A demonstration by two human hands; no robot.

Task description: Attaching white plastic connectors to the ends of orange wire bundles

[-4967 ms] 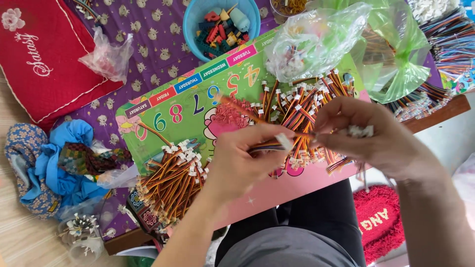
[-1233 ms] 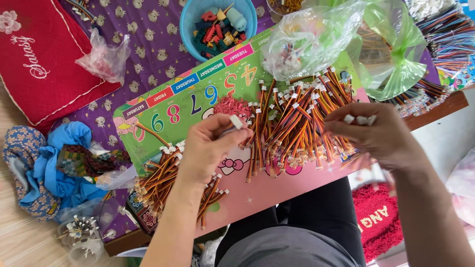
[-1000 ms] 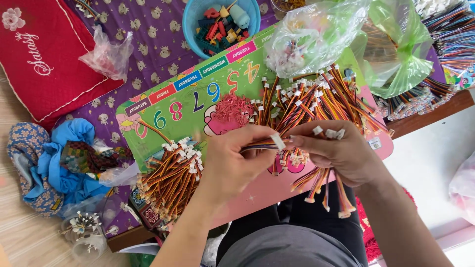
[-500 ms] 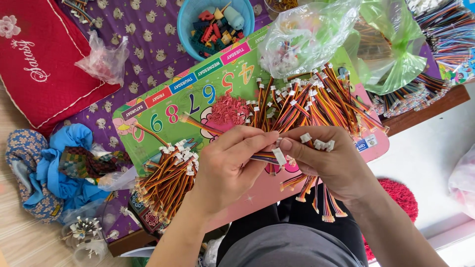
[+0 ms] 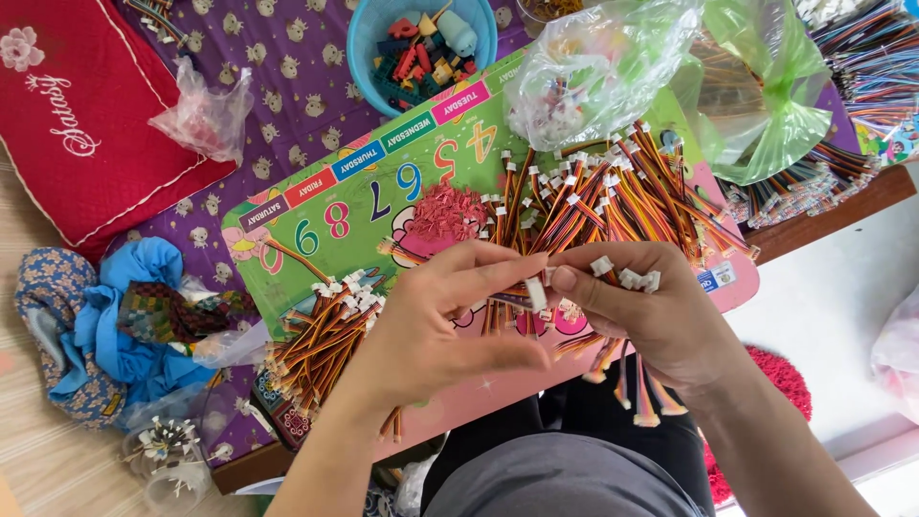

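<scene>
Left hand and right hand both pinch one white connector on a striped wire — the right also clutching a wire bundle over the green-pink board.

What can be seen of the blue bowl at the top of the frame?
The blue bowl is round, looks like plastic and stands upright on the purple patterned cloth, its upper rim cut off by the frame edge. It holds small toy-like pieces in red, yellow, dark green and pale blue-green. Its lower rim meets the green numbered board. Neither hand touches it; both work lower down.
</scene>
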